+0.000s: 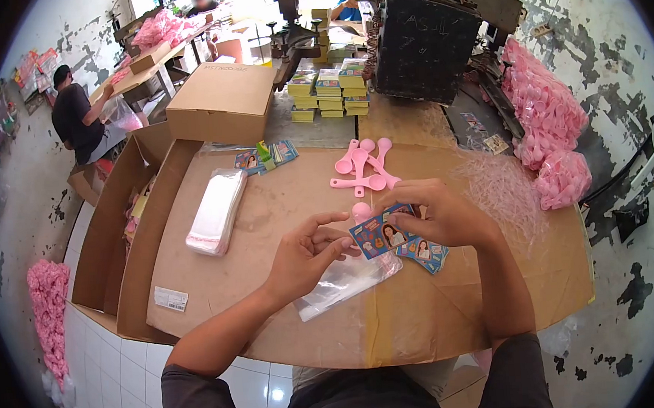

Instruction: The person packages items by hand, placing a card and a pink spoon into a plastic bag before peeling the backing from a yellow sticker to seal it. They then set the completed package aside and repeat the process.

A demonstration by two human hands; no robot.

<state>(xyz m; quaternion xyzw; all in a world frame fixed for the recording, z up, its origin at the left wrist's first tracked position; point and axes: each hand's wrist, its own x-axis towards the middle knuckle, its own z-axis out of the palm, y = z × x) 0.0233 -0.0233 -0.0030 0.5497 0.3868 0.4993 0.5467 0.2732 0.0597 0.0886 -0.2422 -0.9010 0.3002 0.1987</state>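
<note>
My right hand (441, 213) pinches a blue printed card (375, 238) by its upper right part, tilted above the table. My left hand (311, 252) is beside the card's left edge, its fingers apart and curved, holding nothing that I can see. A round pink spoon bowl (361, 212) shows just behind the card; whether it is held is hidden. Under my hands lies a clear plastic bag (348, 287). More printed cards (428, 254) lie fanned below my right hand. Farther off, several pink measuring spoons (360, 170) lie in a loose heap.
A pile of clear bags (217, 212) lies left, near an open cardboard box (97, 273). Behind stand a closed carton (221, 98), stacked cards (328, 92) and a black machine (426, 45). Bagged pink spoons (544, 105) are at right. A person (82, 111) sits far left.
</note>
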